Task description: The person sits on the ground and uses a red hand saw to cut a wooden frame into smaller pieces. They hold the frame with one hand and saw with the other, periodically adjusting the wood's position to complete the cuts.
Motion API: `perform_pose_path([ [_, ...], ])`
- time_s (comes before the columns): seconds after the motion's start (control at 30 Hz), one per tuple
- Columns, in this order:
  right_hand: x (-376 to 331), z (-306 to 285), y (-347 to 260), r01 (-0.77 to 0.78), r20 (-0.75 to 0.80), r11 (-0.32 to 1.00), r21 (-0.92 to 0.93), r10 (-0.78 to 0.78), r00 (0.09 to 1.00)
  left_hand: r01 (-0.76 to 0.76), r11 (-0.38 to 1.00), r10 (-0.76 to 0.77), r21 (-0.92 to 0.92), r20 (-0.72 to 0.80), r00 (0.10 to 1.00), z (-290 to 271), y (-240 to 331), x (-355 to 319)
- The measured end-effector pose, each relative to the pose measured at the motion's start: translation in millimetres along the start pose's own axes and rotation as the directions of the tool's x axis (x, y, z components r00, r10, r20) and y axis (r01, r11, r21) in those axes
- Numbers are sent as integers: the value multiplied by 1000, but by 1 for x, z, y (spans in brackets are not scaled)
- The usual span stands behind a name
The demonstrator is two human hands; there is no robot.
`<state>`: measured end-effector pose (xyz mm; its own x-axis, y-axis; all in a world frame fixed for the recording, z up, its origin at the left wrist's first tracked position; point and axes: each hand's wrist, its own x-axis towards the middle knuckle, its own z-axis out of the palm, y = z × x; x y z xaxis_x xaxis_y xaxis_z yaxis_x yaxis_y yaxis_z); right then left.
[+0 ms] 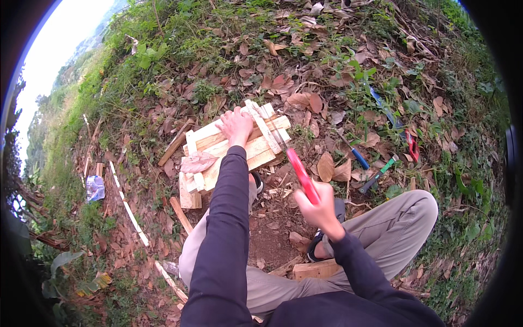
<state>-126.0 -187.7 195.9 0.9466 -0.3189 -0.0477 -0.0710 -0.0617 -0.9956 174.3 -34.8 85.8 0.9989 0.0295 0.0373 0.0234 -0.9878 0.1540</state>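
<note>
Pale wooden boards point(261, 158) lie side by side, tilted, with a cross strip point(264, 126) over their right end and another cross strip point(192, 158) at the left end. My left hand point(237, 126) is on the boards near the upper edge, fingers bent over the wood. In my right hand point(317, 206) is a red-handled tool point(302, 175); its thin metal end points at the right end of the boards, beside the cross strip. Whether that end touches the wood I cannot tell. A dry leaf point(198, 162) rests on the boards.
To the right lie a blue-handled tool point(359, 158), a green-handled tool point(379, 174) and a blue-bladed saw point(385, 109) with a red grip. A wood block point(316, 270) is by my foot. Long pale sticks point(128, 210) and a clear plastic bag point(95, 188) lie left. Leaves cover the ground.
</note>
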Motion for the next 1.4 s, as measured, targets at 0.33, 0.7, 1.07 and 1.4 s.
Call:
perform_pose_path([
  [0.33,-17,-16,-11,23,28,1000,-16,-22,999,-25,999,25,-27,-4,1000,-17,-2,3],
  [0.7,3,-6,14,34,-7,999,-30,-34,999,-4,999,4,-34,11,1000,-8,8,-7],
  [1.07,-78,-65,-10,-12,41,1000,18,11,999,4,1000,-4,-8,10,1000,-15,3,9],
  [1.4,-64,-65,-9,82,-16,997,14,-82,997,-27,1000,27,0,2,1000,-8,-7,12],
])
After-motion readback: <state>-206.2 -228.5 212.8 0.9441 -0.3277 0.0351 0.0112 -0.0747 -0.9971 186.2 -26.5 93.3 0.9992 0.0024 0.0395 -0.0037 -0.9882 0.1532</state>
